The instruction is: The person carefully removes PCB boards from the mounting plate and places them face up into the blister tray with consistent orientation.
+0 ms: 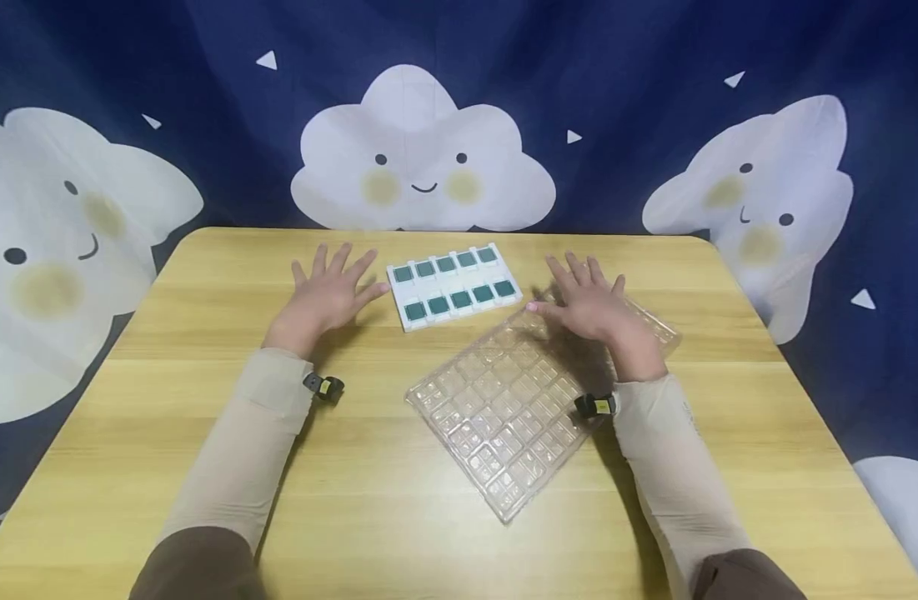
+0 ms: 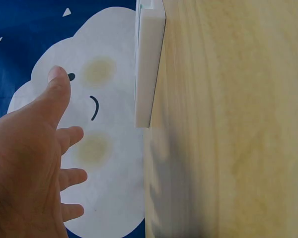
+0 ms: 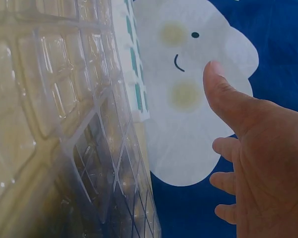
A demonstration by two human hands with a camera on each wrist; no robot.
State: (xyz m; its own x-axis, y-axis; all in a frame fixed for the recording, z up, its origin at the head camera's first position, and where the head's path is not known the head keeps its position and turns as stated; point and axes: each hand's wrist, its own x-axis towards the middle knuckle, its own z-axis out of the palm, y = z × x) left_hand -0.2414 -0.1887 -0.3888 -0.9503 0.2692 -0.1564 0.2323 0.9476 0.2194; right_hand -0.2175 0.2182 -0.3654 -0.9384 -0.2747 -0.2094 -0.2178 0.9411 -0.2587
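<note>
My left hand (image 1: pixel 322 298) is held over the table to the left of a white tray (image 1: pixel 459 285), fingers spread and nothing in them. Two rows of dark green squares (image 1: pixel 460 299) sit in that tray. The left wrist view shows the tray's white side wall (image 2: pixel 150 69) beyond the thumb. Above the far right part of a clear plastic tray (image 1: pixel 496 408) with many small compartments hovers my right hand (image 1: pixel 589 307), its fingers also spread and holding nothing. The right wrist view has the clear tray's cells (image 3: pixel 64 94) to the left of the hand.
Both trays lie on a light wood table (image 1: pixel 353 500), the white one near the back edge and the clear one set diagonally in front. Behind the table hangs a dark blue cloth (image 1: pixel 601 50) printed with smiling clouds. A small black device (image 1: pixel 325 387) is on each wrist.
</note>
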